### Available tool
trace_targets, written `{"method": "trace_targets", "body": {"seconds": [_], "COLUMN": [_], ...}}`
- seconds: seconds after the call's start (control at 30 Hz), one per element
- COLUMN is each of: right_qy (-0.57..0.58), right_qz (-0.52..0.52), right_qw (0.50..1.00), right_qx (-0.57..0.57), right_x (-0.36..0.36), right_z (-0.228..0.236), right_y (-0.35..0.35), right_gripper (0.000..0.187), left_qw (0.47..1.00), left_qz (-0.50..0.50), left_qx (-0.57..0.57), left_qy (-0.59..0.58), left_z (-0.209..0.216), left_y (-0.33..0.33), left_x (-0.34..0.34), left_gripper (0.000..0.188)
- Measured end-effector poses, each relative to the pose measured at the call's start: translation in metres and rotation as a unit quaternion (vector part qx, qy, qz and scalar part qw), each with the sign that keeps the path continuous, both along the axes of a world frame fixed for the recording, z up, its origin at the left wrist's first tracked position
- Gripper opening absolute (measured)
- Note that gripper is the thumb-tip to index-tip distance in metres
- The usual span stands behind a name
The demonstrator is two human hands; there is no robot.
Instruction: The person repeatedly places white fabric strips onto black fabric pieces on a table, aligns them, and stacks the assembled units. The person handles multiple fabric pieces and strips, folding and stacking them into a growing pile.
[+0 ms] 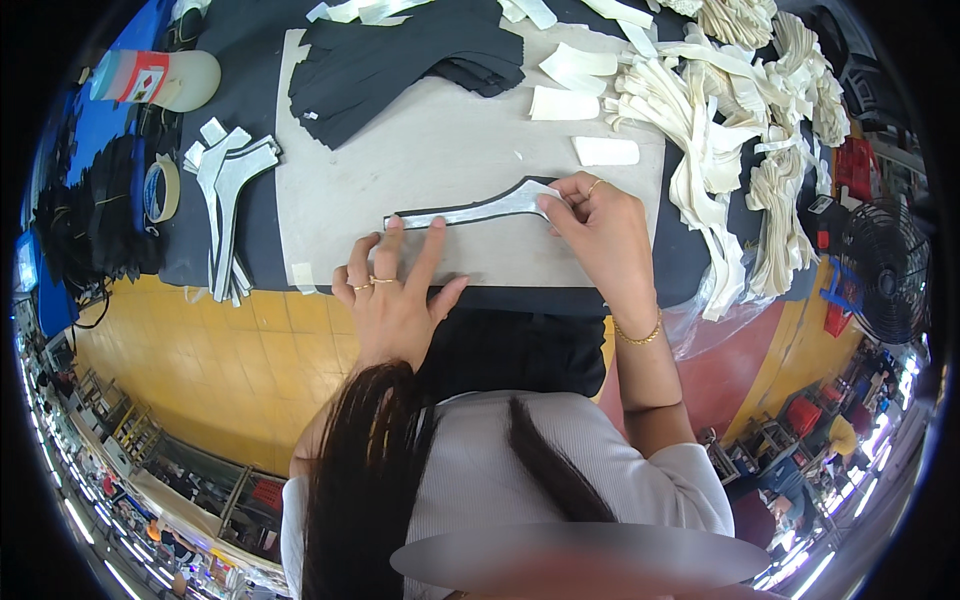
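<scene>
A person bends over a dark tabletop (244, 85), both hands at work on a curved strip (475, 211), pale grey with a black border. The strip lies across a light grey sheet (350, 180) close to the tabletop's near edge, its narrow end to the left and its broad end to the right. The left hand (396, 300), open with fingers spread, sets its fingertips on the narrow end; the right hand (606, 232) grips the broad end between thumb and fingers. Toward the near left corner, a stack of pale, forked pieces (228, 190) reaches over the near edge. A roll of tape (172, 187) sits by the left edge, and a capped jar (190, 80) lies toward the far left corner. Folded black fabric (400, 62) spreads near the far edge, while cream fabric bundles (685, 130) crowd the right edge, beside small white pieces (606, 151).
</scene>
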State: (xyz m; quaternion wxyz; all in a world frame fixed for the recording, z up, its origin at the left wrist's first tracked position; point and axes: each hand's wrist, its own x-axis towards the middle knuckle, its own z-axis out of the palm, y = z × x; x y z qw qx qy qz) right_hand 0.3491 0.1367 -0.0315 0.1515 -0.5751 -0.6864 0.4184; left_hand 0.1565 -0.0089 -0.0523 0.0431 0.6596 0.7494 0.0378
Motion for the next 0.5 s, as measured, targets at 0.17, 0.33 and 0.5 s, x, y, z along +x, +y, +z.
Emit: {"method": "trace_targets", "body": {"seconds": [0.17,0.33,0.5], "right_qy": [-0.001,-0.023,-0.051], "right_qz": [0.001,0.012,0.032], "right_qw": [0.999,0.997,0.996], "right_qx": [0.034,0.073,0.069], "right_x": [-0.002,-0.007,-0.006], "right_z": [0.000,0.000,0.003], "right_y": [-0.003,-0.003,0.000], "right_gripper": [0.020,0.018,0.019], "left_qw": [1.000,0.999,0.972], "left_qz": [0.005,0.021,-0.137], "left_qx": [-0.009,0.039,0.074], "left_qy": [0.004,-0.018,-0.177], "left_z": [0.007,0.022,0.000], "left_y": [0.005,0.016,0.046], "left_x": [-0.001,0.009,0.046], "left_gripper": [0.062,0.059,0.062]}}
